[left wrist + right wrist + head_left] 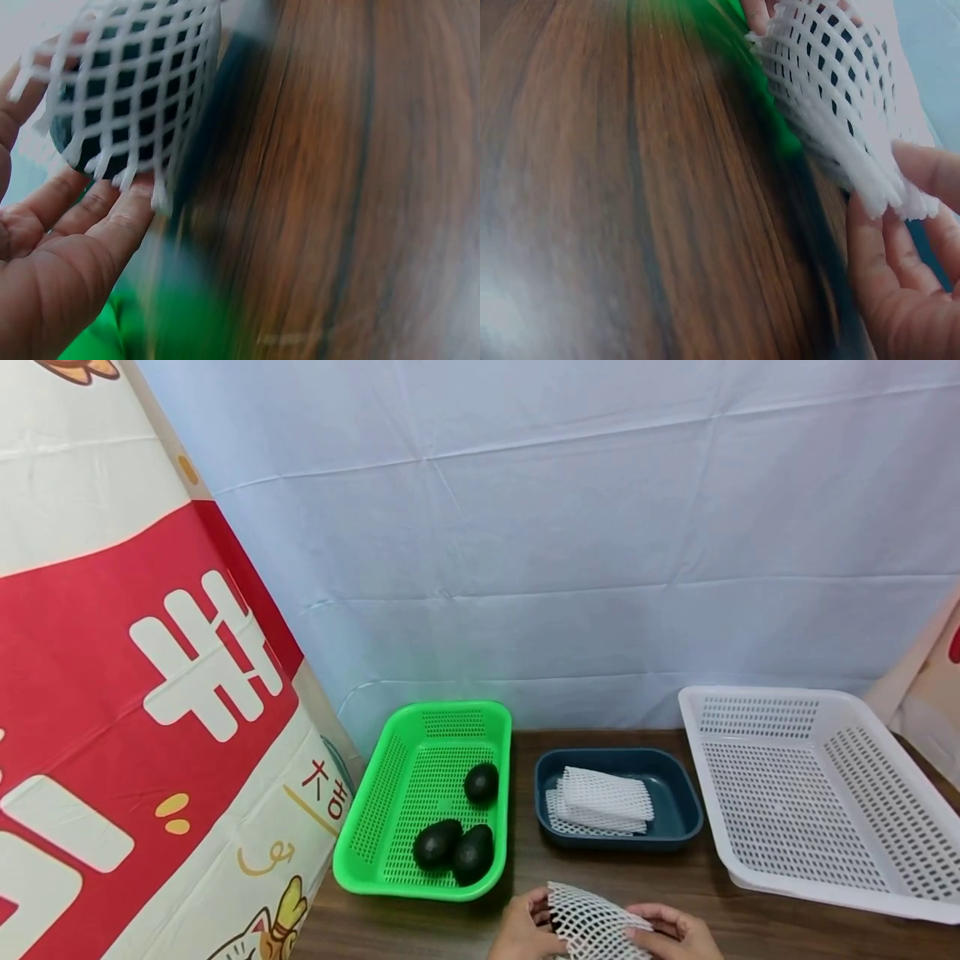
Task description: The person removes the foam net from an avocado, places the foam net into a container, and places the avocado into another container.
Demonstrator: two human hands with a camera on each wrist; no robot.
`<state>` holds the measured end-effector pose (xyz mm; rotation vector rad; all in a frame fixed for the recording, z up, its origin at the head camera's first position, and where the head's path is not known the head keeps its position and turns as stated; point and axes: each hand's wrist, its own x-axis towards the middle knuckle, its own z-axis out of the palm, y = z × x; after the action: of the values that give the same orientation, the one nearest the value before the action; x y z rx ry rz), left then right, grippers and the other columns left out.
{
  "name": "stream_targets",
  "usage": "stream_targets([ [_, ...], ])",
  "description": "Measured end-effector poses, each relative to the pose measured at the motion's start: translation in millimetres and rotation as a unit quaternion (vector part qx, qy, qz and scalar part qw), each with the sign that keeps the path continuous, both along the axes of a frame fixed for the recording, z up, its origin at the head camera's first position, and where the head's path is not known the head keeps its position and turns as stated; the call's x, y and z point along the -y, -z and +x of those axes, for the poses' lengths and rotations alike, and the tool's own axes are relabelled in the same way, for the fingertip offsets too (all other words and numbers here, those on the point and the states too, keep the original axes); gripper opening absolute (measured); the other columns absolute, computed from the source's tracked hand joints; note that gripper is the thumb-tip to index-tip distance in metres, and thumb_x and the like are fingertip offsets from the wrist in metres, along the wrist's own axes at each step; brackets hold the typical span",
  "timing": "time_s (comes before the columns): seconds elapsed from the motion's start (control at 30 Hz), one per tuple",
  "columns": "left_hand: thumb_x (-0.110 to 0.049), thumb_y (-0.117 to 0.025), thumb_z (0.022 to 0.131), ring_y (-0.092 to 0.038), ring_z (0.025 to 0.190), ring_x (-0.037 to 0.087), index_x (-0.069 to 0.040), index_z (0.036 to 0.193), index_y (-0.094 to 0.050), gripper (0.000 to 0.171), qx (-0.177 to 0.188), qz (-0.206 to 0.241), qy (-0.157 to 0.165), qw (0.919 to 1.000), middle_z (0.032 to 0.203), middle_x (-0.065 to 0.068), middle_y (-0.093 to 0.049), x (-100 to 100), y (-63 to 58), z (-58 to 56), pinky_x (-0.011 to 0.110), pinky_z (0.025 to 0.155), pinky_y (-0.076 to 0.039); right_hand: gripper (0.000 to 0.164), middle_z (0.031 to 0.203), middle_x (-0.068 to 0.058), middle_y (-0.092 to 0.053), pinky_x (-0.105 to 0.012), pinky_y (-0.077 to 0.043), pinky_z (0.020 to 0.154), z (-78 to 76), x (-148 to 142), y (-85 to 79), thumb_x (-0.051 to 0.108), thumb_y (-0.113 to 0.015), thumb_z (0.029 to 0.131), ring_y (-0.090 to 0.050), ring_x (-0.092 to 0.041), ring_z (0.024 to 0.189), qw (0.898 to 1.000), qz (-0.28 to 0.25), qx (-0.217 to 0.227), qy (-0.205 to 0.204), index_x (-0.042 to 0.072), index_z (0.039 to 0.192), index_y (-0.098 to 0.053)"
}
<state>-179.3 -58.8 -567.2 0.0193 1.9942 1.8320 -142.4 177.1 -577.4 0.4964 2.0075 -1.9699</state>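
Observation:
A white foam net sleeve [597, 928] is stretched between my two hands at the front of the table. Inside it sits a dark avocado [66, 142], seen through the mesh in the left wrist view and mostly covered. My left hand [522, 932] grips the avocado at the sleeve's left end, fingers below and behind it. At the other end, the fingers and thumb of my right hand [678, 935] pinch the narrowed edge of the net, as the right wrist view shows. Several folded foam nets [603, 802] lie in a dark blue tray [671, 802] just beyond.
To the left stands a green basket [367, 810] with three dark avocados [472, 853] in it. A large white basket [780, 802] stands on the right. Behind the wooden table [405, 931] hangs a pale cloth [525, 543]; a printed cloth [97, 635] hangs at left.

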Motion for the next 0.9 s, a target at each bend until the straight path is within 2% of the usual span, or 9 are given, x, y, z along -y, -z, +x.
stream_targets([
  [0.13,0.012,-0.073,0.066,-0.061,0.091,0.017,0.005,0.114,-0.065,0.049,-0.015,0.0,-0.001,0.9999,0.1,0.002,-0.065,6.2,0.0,0.5,0.034,0.081,-0.053,0.037,0.086,-0.011,-0.07,-0.036,-0.055,0.065,-0.7,-5.3,-0.2,0.015,-0.083,0.075,-0.064,-0.023,0.077,1.0,0.006,0.002,0.03,-0.007,0.102,-0.071],
  [0.3,0.001,-0.084,0.068,-0.061,0.089,0.014,-0.007,0.111,-0.07,0.046,-0.019,-0.004,0.002,0.9998,0.102,0.0,-0.067,11.7,0.8,2.1,0.033,0.08,-0.053,0.053,0.086,-0.012,-0.07,-0.038,-0.054,0.063,-4.0,-10.6,0.1,0.012,-0.087,0.069,-0.065,-0.024,0.077,0.996,0.009,0.022,0.091,-0.007,0.114,-0.066],
  [0.43,-0.001,-0.085,0.068,-0.062,0.088,0.014,-0.008,0.11,-0.07,0.045,-0.016,-0.005,-0.001,0.9999,0.099,-0.001,-0.067,13.3,1.4,2.2,0.033,0.08,-0.053,0.062,0.089,-0.011,-0.07,-0.036,-0.054,0.065,-5.3,-12.7,2.4,0.013,-0.087,0.07,-0.064,-0.023,0.08,0.997,0.022,0.022,0.069,-0.008,0.122,-0.061],
  [0.57,0.001,-0.084,0.068,-0.062,0.088,0.014,-0.007,0.11,-0.07,0.045,-0.019,-0.006,-0.003,0.9998,0.098,0.0,-0.067,14.0,1.5,2.7,0.033,0.079,-0.053,0.063,0.09,-0.008,-0.069,-0.034,-0.053,0.066,-5.8,-11.2,3.6,0.019,-0.088,0.069,-0.063,-0.022,0.08,0.998,0.048,0.022,0.042,-0.008,0.12,-0.063],
  [0.73,-0.003,-0.085,0.068,-0.062,0.087,0.014,-0.008,0.11,-0.07,0.044,-0.014,-0.013,-0.008,0.9998,0.097,-0.001,-0.067,14.7,-4.4,4.9,0.032,0.079,-0.054,0.06,0.089,-0.009,-0.07,-0.034,-0.053,0.064,-6.4,-9.5,-2.2,0.021,-0.088,0.069,-0.065,-0.022,0.078,0.997,0.053,0.016,0.059,-0.007,0.116,-0.065],
  [0.9,-0.007,-0.088,0.067,-0.062,0.087,0.015,-0.009,0.109,-0.07,0.046,-0.012,-0.02,-0.012,0.9996,0.097,0.0,-0.067,18.0,-19.1,9.1,0.033,0.077,-0.054,0.064,0.091,-0.012,-0.071,-0.035,-0.054,0.064,-6.6,-12.9,-15.1,0.024,-0.087,0.072,-0.066,-0.024,0.079,0.997,0.036,0.013,0.073,-0.009,0.12,-0.061],
])
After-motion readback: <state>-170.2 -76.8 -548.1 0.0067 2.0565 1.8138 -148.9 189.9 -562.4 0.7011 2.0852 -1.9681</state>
